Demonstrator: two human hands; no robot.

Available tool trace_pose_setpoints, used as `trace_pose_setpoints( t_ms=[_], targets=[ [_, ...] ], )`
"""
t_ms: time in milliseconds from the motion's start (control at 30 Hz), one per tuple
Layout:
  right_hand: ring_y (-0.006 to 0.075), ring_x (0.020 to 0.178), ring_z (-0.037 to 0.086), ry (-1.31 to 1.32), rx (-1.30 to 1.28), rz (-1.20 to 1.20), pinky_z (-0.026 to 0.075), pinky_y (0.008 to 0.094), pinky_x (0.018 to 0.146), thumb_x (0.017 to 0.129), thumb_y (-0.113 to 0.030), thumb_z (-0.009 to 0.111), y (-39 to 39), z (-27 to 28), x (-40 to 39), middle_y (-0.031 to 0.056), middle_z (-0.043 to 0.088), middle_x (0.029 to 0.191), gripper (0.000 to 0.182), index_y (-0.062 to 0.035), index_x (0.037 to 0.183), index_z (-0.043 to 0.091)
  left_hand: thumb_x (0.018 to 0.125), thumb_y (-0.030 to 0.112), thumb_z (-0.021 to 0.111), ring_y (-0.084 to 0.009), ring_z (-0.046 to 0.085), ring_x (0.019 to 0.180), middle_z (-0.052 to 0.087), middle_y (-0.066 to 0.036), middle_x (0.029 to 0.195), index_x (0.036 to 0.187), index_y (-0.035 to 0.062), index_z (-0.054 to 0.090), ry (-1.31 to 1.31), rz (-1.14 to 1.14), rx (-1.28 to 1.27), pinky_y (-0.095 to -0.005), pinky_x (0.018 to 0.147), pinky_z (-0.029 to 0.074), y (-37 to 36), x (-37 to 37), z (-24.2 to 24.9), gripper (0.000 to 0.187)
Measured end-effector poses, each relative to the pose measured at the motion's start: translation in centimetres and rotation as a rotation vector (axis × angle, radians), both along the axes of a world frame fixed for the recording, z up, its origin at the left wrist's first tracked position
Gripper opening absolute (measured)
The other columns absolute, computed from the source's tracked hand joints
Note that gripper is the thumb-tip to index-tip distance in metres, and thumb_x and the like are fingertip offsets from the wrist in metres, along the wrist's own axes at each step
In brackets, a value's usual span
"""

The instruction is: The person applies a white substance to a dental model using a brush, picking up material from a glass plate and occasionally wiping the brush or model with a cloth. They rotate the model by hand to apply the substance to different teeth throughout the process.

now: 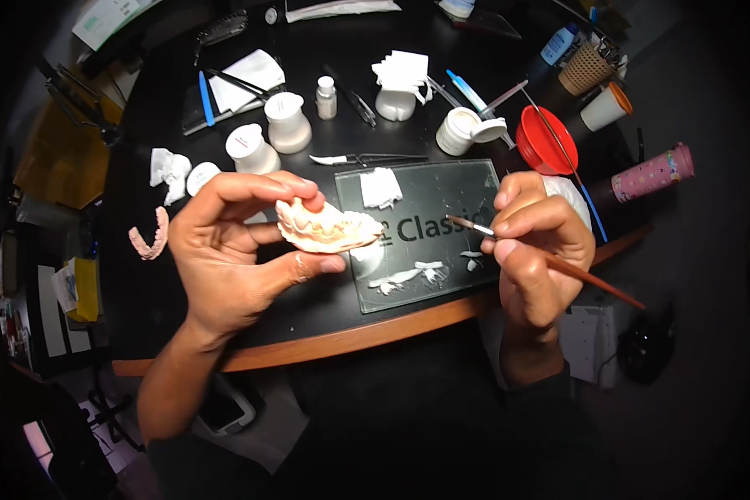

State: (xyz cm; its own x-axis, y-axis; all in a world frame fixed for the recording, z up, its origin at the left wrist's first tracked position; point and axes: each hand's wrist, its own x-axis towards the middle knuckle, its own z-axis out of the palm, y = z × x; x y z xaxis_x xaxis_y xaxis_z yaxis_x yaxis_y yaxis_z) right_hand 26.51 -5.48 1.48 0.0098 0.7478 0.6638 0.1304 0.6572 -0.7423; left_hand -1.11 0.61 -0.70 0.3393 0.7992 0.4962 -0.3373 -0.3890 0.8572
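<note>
Left hand point(233, 250) grips dental cast point(325, 227) above table point(308, 333) centre | right hand point(537, 246) at 3 o'clock pinches brush point(550, 262), tip just right of cast | glass slab point(425, 242) beneath | risk: loose fingertip hold could drop cast; unsteady brush could smear.

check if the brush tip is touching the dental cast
No, the brush tip in the right hand stops short of the dental cast, over the glass slab.

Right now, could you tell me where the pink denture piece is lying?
The pink denture piece lies on the black table at the left, just beyond the left hand.
</note>
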Motion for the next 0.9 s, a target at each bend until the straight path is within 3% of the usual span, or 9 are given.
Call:
trace_pose_setpoints(
  t_ms=[67, 167, 233, 900],
  targets=[
    [0.0168, 0.081, 0.052, -0.084, -0.137, -0.149, 0.039, 0.0258, 0.069, 0.071, -0.001, 0.066, -2.0, -1.9, 0.2, 0.0076, 0.059, 0.073, 0.01, 0.0013, 0.08, 0.066, 0.067, -0.018, 0.083, -0.0249, 0.068, 0.108, 0.065, -0.021, 0.113, 0.11, -0.0048, 0.057, -0.013, -0.003, 0.032, -0.0397, 0.086, 0.065, 0.1, 0.0, -0.2, 0.051],
    [0.0178, 0.072, 0.053, -0.212, -0.125, -0.262, 0.041, 0.0273, 0.062, 0.064, 0.0, 0.067, -3.8, -4.6, 0.4, 0.0068, 0.062, 0.068, 0.009, -0.0008, 0.073, 0.066, 0.067, -0.006, 0.089, -0.025, 0.068, 0.107, 0.065, -0.02, 0.116, 0.114, -0.0035, 0.056, 0.021, -0.001, 0.04, -0.0393, 0.091, 0.062, 0.1, -0.3, -0.3, 0.057],
    [0.0194, 0.07, 0.054, -0.299, -0.092, -0.271, 0.044, 0.0288, 0.064, 0.063, 0.0, 0.066, -4.6, -4.8, 0.6, 0.0055, 0.062, 0.063, 0.01, -0.0013, 0.073, 0.066, 0.069, 0.002, 0.092, -0.0247, 0.068, 0.107, 0.064, -0.019, 0.118, 0.117, -0.0027, 0.055, 0.032, -0.006, 0.025, -0.0398, 0.094, 0.059, 0.2, -0.4, -0.4, 0.061],
    [0.0189, 0.067, 0.056, -0.352, -0.124, -0.282, 0.045, 0.0287, 0.062, 0.062, -0.001, 0.068, -4.7, -4.6, 0.0, 0.0034, 0.061, 0.059, 0.008, -0.0031, 0.069, 0.066, 0.071, 0.008, 0.092, -0.0249, 0.067, 0.11, 0.063, -0.019, 0.121, 0.12, -0.0022, 0.054, 0.048, -0.013, 0.045, -0.0399, 0.096, 0.058, 0.1, -0.5, -0.6, 0.062]
  ],
)
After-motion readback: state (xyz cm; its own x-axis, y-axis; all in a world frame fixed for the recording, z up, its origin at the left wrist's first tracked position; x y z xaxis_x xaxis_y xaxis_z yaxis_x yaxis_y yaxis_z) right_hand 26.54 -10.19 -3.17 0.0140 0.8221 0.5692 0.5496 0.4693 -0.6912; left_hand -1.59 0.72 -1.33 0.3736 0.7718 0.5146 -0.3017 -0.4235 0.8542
